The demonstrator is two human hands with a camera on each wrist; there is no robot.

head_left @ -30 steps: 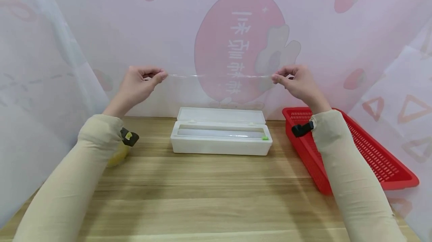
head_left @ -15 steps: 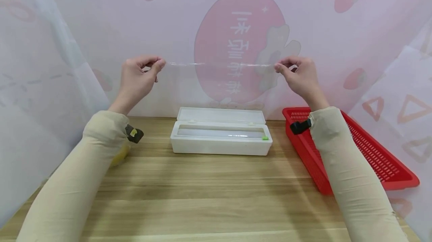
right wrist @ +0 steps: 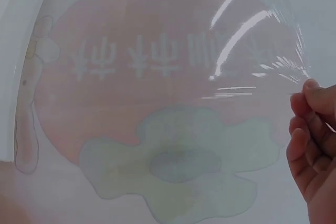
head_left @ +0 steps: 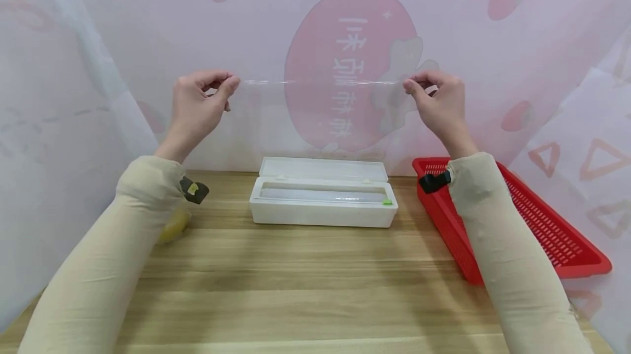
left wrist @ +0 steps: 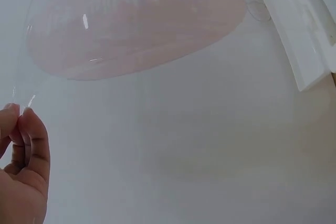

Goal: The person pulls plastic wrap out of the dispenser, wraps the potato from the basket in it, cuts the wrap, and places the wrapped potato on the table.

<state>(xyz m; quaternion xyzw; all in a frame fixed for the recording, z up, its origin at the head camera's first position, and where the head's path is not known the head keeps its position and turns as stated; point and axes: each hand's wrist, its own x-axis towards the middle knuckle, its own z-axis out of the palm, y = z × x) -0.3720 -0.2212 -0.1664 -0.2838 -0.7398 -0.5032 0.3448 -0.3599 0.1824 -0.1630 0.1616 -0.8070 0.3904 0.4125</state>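
A clear sheet of cling film (head_left: 320,83) is stretched between both hands, its top edge showing as a thin shiny line. My left hand (head_left: 199,99) pinches one corner between thumb and forefinger, and my right hand (head_left: 440,99) pinches the opposite corner. Bright creases in the film (right wrist: 247,30) fan out from the right fingertips in the right wrist view. Below the hands, on the table, stands a white cling film box (head_left: 322,214) with its lid (head_left: 322,169) tipped back. A roll (head_left: 315,195) lies inside, and a small green slider (head_left: 387,201) sits at the right of its front rim.
On the right, a red plastic basket (head_left: 547,222) stands partly behind the right forearm. A yellowish rounded thing (head_left: 175,225) is half hidden by the left sleeve. A printed curtain (head_left: 256,30) hangs behind the wooden table (head_left: 305,283).
Both hands have risen, lifting the film's top edge higher above the box. They have also moved slightly farther apart. The box and basket have stayed put.
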